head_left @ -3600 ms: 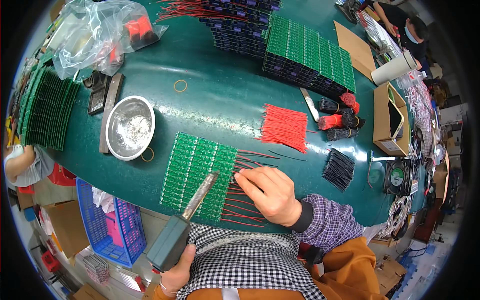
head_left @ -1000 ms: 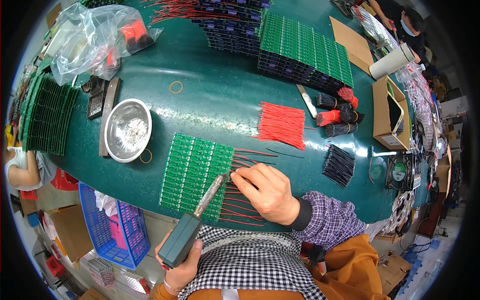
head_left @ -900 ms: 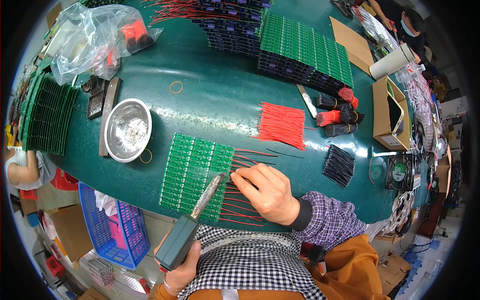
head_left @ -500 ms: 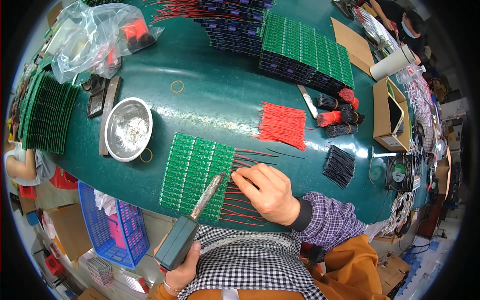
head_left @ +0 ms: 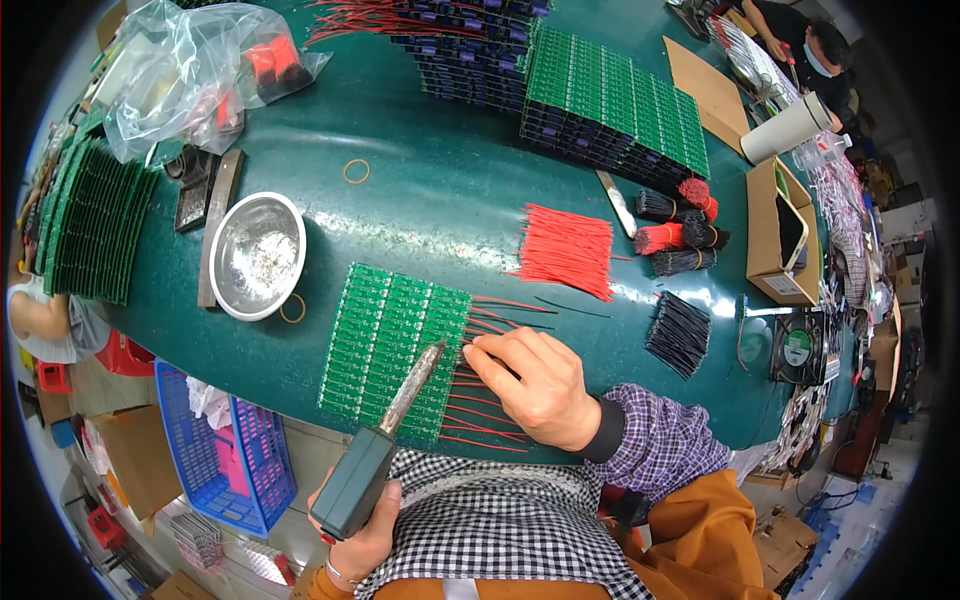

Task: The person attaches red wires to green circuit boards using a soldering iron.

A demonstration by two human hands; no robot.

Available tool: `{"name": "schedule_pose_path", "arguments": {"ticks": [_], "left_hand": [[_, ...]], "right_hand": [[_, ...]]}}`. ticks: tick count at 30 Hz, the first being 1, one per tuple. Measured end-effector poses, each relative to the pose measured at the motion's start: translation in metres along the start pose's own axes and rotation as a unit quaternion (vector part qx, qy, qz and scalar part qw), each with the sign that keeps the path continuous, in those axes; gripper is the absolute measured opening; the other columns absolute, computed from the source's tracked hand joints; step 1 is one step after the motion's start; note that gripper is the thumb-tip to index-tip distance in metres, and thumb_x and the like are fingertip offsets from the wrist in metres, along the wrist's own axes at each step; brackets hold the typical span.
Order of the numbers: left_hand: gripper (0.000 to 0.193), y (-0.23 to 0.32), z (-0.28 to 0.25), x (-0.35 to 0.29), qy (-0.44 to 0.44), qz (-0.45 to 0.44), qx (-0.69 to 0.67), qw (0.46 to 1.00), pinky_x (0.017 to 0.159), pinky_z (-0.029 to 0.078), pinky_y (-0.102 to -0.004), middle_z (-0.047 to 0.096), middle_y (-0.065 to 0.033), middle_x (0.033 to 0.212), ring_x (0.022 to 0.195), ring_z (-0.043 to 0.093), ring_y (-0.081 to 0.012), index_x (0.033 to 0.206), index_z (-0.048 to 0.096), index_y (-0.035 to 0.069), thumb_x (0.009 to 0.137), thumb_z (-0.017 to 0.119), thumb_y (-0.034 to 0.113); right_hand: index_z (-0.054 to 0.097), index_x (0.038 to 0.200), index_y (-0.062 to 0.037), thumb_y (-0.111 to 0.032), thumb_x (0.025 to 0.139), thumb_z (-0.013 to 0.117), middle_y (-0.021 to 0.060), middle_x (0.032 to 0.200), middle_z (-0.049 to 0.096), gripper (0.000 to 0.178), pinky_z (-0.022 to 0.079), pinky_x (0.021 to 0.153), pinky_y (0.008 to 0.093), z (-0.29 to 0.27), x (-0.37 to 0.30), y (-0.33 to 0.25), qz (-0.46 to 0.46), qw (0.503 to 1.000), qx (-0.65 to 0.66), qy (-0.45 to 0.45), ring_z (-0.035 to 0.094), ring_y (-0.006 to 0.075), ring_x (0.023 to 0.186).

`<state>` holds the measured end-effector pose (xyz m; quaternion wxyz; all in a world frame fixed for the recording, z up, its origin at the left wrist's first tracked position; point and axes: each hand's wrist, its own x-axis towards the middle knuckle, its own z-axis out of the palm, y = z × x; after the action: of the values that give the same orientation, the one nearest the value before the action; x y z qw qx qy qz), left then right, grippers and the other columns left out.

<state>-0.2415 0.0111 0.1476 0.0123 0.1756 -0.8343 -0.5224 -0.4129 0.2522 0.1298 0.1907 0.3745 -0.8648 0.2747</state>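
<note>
My left hand (head_left: 368, 530) is wrapped round the dark green handle of a soldering iron (head_left: 411, 388). The iron's tip rests at or just above the right part of a green circuit board panel (head_left: 385, 330), which lies flat near the table's front edge. Red wires (head_left: 487, 412) stick out from the panel's right side in a row. At that edge, close to the iron's tip, my right hand (head_left: 540, 385) pinches a red wire; the fingers mostly hide it. Beyond this hand lies a pile of cut red wires (head_left: 565, 250).
A metal bowl (head_left: 258, 257) stands left of the panel. Black wires (head_left: 679, 334) lie to the right, below wire bundles (head_left: 684, 262) and a knife (head_left: 616, 203). Stacked circuit boards (head_left: 615, 100) rise at the back. A blue basket (head_left: 225, 450) sits below the table's left edge.
The soldering iron's tip has shifted very slightly away from me and to the left. My right hand has stayed in place at the panel's edge.
</note>
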Motion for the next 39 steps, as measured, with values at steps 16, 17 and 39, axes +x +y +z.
{"name": "schedule_pose_path", "arguments": {"ticks": [16, 17, 39], "left_hand": [[0.024, 0.012, 0.000, 0.011, -0.030, 0.047, -0.001, 0.998, 0.064, 0.054, -0.0352, 0.071, -0.0130, 0.087, 0.070, 0.069, -0.0246, 0.102, 0.074, -0.005, 0.084, 0.083, 0.009], [0.025, 0.012, 0.000, 0.011, -0.031, 0.044, -0.009, 0.998, 0.064, 0.054, -0.0349, 0.071, -0.0132, 0.087, 0.070, 0.070, -0.0245, 0.103, 0.074, -0.005, 0.085, 0.083, 0.010], [0.026, -0.013, -0.015, -0.003, 0.050, 0.028, 0.013, 0.998, 0.070, 0.052, -0.0395, 0.068, -0.0127, 0.090, 0.078, 0.066, -0.0303, 0.105, 0.073, -0.003, 0.084, 0.084, 0.009]], "right_hand": [[0.075, 0.109, 0.0018, -0.008, 0.074, 0.072, 0.0098, 0.100, 0.071, 0.037, 0.054, 0.065, 0.0329, 0.000, 0.001, -0.002, -0.006, 1.000, -0.012, -0.009, 0.068, 0.0222, 0.081], [0.075, 0.109, 0.0018, -0.008, 0.074, 0.072, 0.0098, 0.100, 0.071, 0.037, 0.054, 0.065, 0.0329, 0.000, 0.001, -0.002, -0.007, 1.000, -0.012, -0.009, 0.068, 0.0222, 0.081], [0.075, 0.108, 0.0023, -0.008, 0.074, 0.070, 0.0095, 0.098, 0.069, 0.036, 0.054, 0.065, 0.0330, 0.001, 0.004, -0.005, -0.007, 0.999, -0.027, -0.025, 0.067, 0.0219, 0.081]]}}
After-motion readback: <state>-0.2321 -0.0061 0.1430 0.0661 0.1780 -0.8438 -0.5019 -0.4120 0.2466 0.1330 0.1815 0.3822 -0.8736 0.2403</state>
